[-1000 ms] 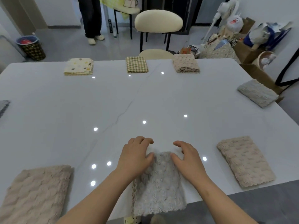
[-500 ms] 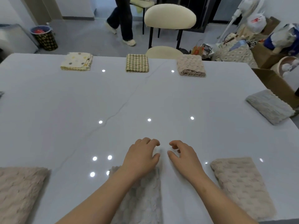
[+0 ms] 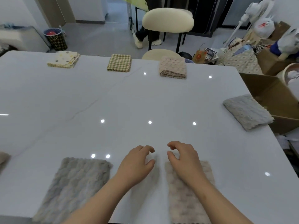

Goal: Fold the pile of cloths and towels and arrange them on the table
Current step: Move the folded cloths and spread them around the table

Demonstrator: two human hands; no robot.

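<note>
A folded grey towel (image 3: 72,188) lies flat at the table's near edge, left of my hands. A folded beige towel (image 3: 186,201) lies near the same edge on the right. My left hand (image 3: 137,164) hovers over the bare white table (image 3: 129,101) between the two towels, fingers loosely curled, holding nothing. My right hand (image 3: 182,159) is over the far end of the beige towel, fingers also loosely curled and empty; whether it touches the towel I cannot tell.
Along the far edge lie a folded dotted cloth (image 3: 63,59), a checked cloth (image 3: 119,62) and a beige towel (image 3: 173,68). A grey towel (image 3: 247,111) lies at the right edge. A chair (image 3: 168,21), a cardboard box (image 3: 271,94) and a person's legs (image 3: 145,38) stand beyond the table.
Both hands have come off the grey towel and shifted right; it now lies left of them, and the right hand is over the beige towel. The person behind walked to the right.
</note>
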